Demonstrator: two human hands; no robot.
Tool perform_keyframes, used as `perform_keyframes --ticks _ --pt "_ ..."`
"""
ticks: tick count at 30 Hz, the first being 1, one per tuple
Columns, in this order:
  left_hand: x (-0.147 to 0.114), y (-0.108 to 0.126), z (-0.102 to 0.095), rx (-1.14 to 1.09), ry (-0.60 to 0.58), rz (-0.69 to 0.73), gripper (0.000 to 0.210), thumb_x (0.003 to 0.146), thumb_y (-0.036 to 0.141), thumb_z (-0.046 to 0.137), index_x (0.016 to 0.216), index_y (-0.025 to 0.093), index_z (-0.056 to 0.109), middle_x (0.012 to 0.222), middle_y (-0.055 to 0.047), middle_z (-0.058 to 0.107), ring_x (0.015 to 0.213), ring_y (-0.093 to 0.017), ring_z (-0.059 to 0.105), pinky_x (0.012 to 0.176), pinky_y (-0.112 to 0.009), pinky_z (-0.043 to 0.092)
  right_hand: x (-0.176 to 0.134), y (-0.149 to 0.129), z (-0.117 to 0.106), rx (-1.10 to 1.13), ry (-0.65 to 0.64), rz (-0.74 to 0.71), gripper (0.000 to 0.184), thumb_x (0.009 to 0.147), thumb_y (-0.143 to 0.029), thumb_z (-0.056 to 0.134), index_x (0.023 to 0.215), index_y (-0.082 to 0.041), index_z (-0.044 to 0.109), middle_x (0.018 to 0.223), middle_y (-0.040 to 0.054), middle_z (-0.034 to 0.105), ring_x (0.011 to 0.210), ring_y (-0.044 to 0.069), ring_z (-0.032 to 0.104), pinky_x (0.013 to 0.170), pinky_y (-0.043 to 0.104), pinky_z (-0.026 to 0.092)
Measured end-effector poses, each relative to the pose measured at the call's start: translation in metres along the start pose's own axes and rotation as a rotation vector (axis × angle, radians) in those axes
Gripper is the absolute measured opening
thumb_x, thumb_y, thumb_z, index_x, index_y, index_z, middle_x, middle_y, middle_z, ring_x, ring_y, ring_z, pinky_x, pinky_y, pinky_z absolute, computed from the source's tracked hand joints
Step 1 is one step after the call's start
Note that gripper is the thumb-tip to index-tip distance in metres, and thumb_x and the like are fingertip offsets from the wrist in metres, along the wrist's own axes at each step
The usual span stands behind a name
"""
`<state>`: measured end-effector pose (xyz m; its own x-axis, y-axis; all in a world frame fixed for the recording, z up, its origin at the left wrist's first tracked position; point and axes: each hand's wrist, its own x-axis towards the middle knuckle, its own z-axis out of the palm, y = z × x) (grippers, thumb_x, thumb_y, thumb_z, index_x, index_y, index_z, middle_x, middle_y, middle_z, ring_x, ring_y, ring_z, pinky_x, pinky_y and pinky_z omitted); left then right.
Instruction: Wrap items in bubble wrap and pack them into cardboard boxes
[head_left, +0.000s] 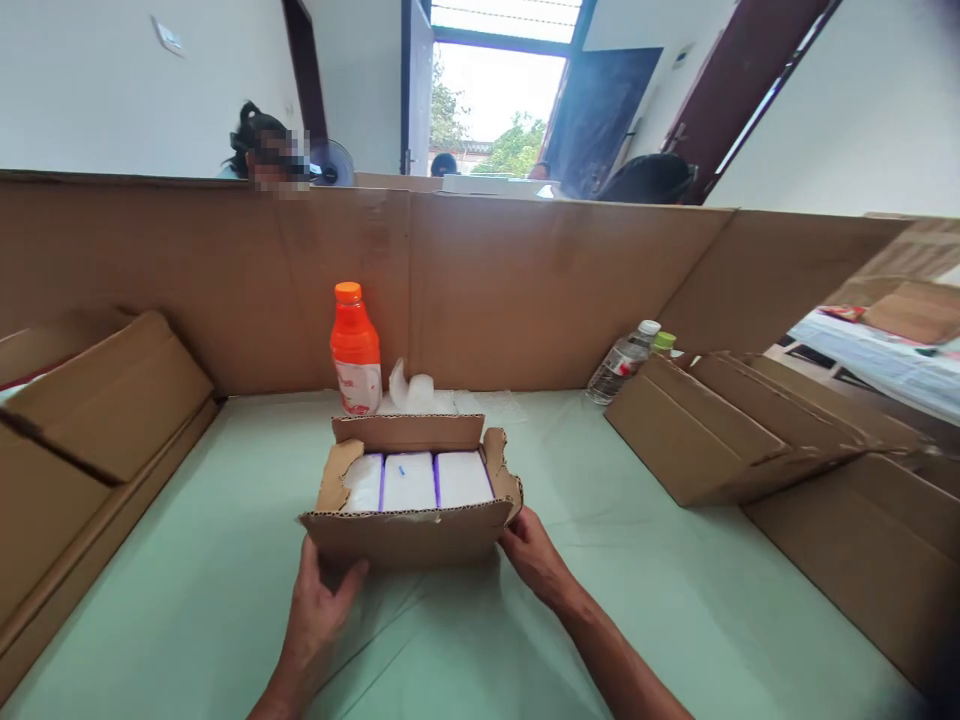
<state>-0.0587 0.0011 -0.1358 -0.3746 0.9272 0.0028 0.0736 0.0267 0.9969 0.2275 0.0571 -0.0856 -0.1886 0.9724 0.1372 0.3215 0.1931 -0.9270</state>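
Note:
An open cardboard box (420,538) sits in front of me with its flaps raised; the side flaps have torn edges. Inside it, white packs (409,482) with purple edges stand side by side in a row. My left hand (321,600) grips the box at its near left corner, thumb along the front face. At the near right corner, my right hand (531,552) is closed on the box, its fingertips partly hidden behind the cardboard.
Behind the box stand an orange bottle (356,350) and crumpled white tissue (412,388). A clear plastic bottle (624,362) leans at the back right beside cardboard boxes (697,430). More cardboard (112,400) lines the left. A tall cardboard wall (525,290) closes the back; a person sits beyond it.

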Motion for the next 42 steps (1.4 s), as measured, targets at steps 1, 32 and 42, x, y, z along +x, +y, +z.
perform_keyframes --ticks 1,32,42 --pt "0.000 -0.002 0.004 0.018 0.015 -0.017 0.077 0.071 0.055 0.074 0.134 0.020 0.046 0.130 -0.014 0.061 0.125 -0.031 0.057 0.107 -0.044 0.045 0.011 0.003 -0.009 -0.108 -0.022 0.003 0.036 0.091 -0.030 0.048 0.120 -0.019 0.066 0.102 0.0049 0.074 0.092 0.023 0.067 0.078 0.031 0.055" --pt "0.018 0.059 -0.019 -0.350 0.082 0.065 0.057 0.081 0.049 0.060 0.129 0.019 0.054 0.137 -0.013 0.057 0.129 -0.029 0.052 0.102 -0.039 0.044 -0.028 -0.040 -0.016 -0.372 -0.024 -0.063 0.065 0.084 -0.056 0.061 0.136 -0.020 0.051 0.136 0.0140 0.060 0.119 0.031 0.060 0.098 0.047 0.051" --pt "0.129 0.188 0.000 0.266 -0.267 -0.147 0.059 0.042 0.013 0.084 0.098 0.014 0.064 0.070 -0.006 0.069 0.084 -0.035 0.069 0.078 -0.044 0.052 -0.027 -0.040 -0.001 -0.301 0.034 -0.035 0.063 0.083 -0.050 0.060 0.136 -0.018 0.047 0.131 0.0145 0.061 0.116 0.031 0.060 0.098 0.049 0.049"
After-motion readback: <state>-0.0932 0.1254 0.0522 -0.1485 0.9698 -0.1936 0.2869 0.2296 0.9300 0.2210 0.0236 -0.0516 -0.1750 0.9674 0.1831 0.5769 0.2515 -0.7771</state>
